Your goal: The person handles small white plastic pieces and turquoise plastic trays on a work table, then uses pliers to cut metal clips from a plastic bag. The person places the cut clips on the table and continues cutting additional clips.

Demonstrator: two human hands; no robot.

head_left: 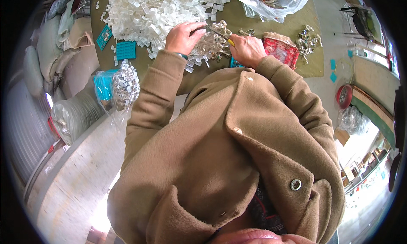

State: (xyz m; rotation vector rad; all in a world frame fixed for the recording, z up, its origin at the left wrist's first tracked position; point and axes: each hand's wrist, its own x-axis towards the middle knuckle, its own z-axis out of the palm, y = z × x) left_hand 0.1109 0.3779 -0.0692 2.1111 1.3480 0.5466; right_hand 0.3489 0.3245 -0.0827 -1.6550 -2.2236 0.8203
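Note:
My left hand (183, 37) is closed in a pinch at the front edge of the white pile, holding a small dark piece too small to make out. Across from it, my right hand (248, 50) grips a thin dark-shafted tool with a yellow handle (231, 42). The tool's tip points toward my left fingertips. Below and between the hands lies a loose heap of clear and beige small parts (212, 44). Beside my right hand sits a red patterned cloth pad (280, 50), and part of a blue tray (235, 63) shows under the wrist.
A big pile of clear-white plastic pieces (148, 15) covers the table's far left. Blue trays (126, 50) lie at its edge. A plastic bag of parts (275, 6) stands far right, near tangled metal-like pieces (308, 42). A bag of small parts (125, 85) hangs at the left edge.

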